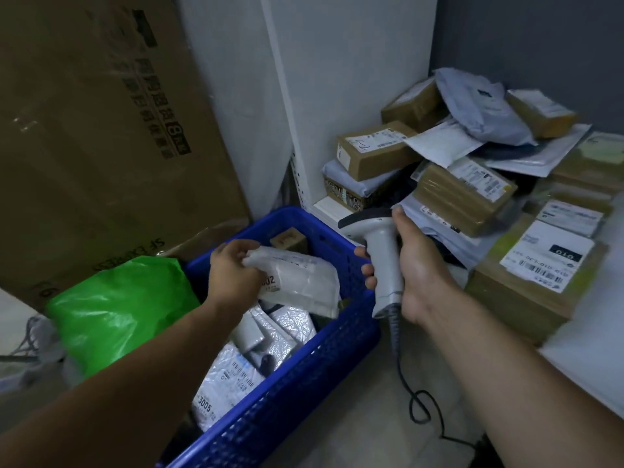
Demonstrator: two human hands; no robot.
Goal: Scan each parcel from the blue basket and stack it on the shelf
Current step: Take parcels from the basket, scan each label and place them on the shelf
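progress: mid-task | left hand (233,276) gripping white parcel (300,282) over blue basket (304,376), frame centre | right hand (417,268) clamped on scanner (380,251) | shelf (329,206) pile right, many stacked | basket holds several more

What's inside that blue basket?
The blue basket holds white padded mailers, a small brown box at the far end, and the white parcel in the left hand. Anything underneath is covered.

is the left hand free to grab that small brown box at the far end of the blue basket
Probably not yet. The left hand already holds a white padded parcel over the blue basket. The small brown box lies uncovered just beyond, so the path looks open once that parcel is put down.
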